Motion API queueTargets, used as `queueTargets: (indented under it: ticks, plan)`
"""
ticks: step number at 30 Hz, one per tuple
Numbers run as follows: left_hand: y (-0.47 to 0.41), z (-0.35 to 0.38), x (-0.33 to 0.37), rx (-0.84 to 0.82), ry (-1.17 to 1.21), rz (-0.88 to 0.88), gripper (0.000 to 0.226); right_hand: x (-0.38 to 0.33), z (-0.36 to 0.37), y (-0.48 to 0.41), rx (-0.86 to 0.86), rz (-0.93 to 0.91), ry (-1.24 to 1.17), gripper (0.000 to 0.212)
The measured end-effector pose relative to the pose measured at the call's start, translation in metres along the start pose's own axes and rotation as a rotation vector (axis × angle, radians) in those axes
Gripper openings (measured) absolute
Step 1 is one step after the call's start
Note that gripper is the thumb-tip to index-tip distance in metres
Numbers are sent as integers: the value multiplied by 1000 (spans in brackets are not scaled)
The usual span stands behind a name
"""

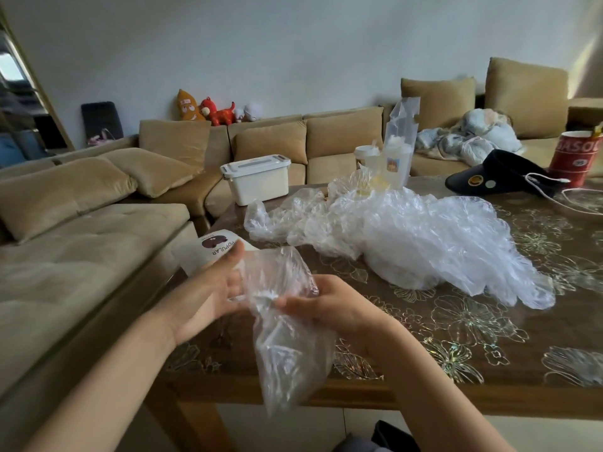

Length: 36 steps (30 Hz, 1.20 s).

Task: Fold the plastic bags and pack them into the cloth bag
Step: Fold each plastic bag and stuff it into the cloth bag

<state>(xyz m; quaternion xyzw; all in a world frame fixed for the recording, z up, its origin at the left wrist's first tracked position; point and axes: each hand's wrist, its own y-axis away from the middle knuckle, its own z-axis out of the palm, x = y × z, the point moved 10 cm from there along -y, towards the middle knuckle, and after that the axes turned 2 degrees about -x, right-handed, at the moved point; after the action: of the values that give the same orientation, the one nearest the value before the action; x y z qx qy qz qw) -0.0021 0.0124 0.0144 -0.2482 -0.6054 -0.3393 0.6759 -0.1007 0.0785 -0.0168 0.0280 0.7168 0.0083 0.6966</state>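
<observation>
Left grip and right grip pinch one plastic bag over the bench's near edge; we count one pile mid-bench.

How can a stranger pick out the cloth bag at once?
Start at the wooden table; the cloth bag lies at its left edge, behind the left hand. Unlike the clear plastic bags nearby, it is opaque white, printed POPULAR.

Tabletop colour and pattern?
Brown tabletop with pale outlined flowers; shows best in the head view.
</observation>
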Motion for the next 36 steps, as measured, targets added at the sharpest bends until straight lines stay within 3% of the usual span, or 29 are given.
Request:
queueTargets:
  ticks: [3,6,8,10,13,17,22,25,27,31,34,36]
  plan:
    - [3,16,-33,-27,25,-98,86,4,-11,3,56,-3,-63,38]
    - [-2,10,-48,137,5,-59,39,13,-12,6,11,31,-63,34]
    - [-5,7,-49,212,-50,-20,21,23,-12,8,-28,82,-102,36]
    - [-6,6,-47,242,-105,28,26,32,-11,10,-82,132,-140,37]
    - [-3,1,-38,299,-191,135,36,35,-12,9,-106,138,-118,18]
    - [-1,-1,-33,304,-107,187,7,26,-15,0,-84,27,-243,18]
    - [3,-2,-31,288,25,173,21,13,-13,-2,-135,-37,-406,32]
    - [3,-11,-40,322,155,117,25,16,-16,-5,-107,-35,-358,44]
    - [0,-6,-50,239,284,51,22,18,-18,-8,-83,-24,-290,50]
    - [3,19,-67,-10,251,-151,59,15,-21,-7,-44,-56,-81,48]
    - [5,32,-70,-140,244,-184,56,11,-19,-5,-40,-69,40,50]
    - [3,24,-80,-98,169,-225,51,10,-17,-4,-40,-64,89,49]
